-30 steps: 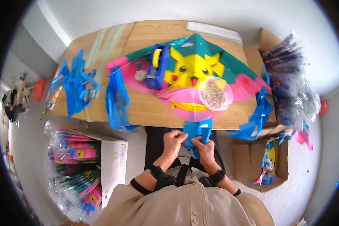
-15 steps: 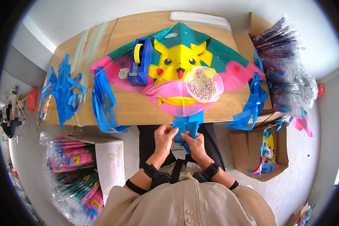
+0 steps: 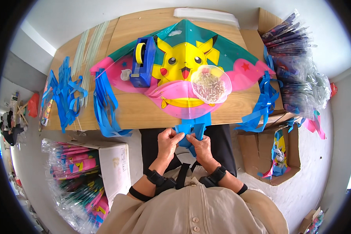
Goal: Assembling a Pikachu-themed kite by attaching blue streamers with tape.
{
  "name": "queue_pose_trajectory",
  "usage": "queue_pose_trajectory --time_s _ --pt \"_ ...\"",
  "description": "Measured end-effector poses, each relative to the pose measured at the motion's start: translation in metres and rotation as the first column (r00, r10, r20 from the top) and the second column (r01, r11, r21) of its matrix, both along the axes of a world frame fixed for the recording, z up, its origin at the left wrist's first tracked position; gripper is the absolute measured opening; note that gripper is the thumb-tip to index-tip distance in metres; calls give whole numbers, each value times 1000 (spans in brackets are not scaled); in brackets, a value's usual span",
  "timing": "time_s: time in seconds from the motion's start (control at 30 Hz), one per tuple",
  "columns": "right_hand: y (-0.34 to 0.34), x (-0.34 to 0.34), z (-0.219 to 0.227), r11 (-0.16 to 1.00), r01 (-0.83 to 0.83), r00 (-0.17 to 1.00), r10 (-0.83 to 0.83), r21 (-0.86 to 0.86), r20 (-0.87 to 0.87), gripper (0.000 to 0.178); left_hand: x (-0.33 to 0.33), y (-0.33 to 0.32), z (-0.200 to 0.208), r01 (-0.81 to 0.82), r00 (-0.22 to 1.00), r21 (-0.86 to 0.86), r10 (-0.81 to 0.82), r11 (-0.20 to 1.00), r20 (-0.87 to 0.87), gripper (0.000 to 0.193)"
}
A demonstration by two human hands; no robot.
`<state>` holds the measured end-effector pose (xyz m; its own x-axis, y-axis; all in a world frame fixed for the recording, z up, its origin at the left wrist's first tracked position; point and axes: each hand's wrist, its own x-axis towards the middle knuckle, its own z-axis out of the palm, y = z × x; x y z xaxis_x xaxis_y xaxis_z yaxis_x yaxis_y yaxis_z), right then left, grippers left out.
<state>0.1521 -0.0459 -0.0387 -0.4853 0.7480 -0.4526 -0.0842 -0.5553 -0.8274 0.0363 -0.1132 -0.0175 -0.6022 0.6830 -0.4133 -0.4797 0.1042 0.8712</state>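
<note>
A printed kite point(image 3: 175, 37) in green and pink, with a yellow cartoon figure, lies spread on the wooden table. From its near tip a blue ribbon tail point(image 3: 199, 129) hangs over the table's front edge. My left hand point(image 3: 168, 142) pinches the folded ribbon between thumb and fingers. Close beside it, my right hand point(image 3: 201, 146) grips the same ribbon, one loop standing up above the fingers. On the kite rest a blue tape dispenser point(image 3: 145, 72) with a yellow roll and a clear plastic bowl point(image 3: 210, 93) of small pale tube-like pieces.
Blue ribbon bundles point(image 3: 105, 105) hang at the table's left, with another bundle point(image 3: 263, 109) at the right. Thin pale rods point(image 3: 93, 46) lie behind. Bagged kites point(image 3: 76, 167) fill a box at lower left; bagged stock point(image 3: 296, 70) stands right, above an open carton point(image 3: 257, 156).
Both hands keep their hold on the blue ribbon and have drawn slightly closer together. The folded ribbon between them has shifted shape. The whole view has tilted a little.
</note>
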Motion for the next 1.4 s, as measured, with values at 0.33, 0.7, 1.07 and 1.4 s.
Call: queue_pose_trajectory --time_s 0.33,0.7,1.07,1.4 --pt "1 -7 6 1000 -1 999 -1 -25 -48 8 -4 -1 2 38 999 23 -37 999 -38 27" --pt "11 -9 -3 988 145 989 -144 -49 27 9 -45 -3 6 -241 965 -4 239 971 -112 16" --pt "19 -32 -11 980 146 974 -166 131 153 19 -73 -6 22 85 91 -101 -108 991 -990 33" --pt "19 -37 -7 978 136 958 -171 161 229 18 -20 0 -3 207 -91 -527 -520 825 -850 61"
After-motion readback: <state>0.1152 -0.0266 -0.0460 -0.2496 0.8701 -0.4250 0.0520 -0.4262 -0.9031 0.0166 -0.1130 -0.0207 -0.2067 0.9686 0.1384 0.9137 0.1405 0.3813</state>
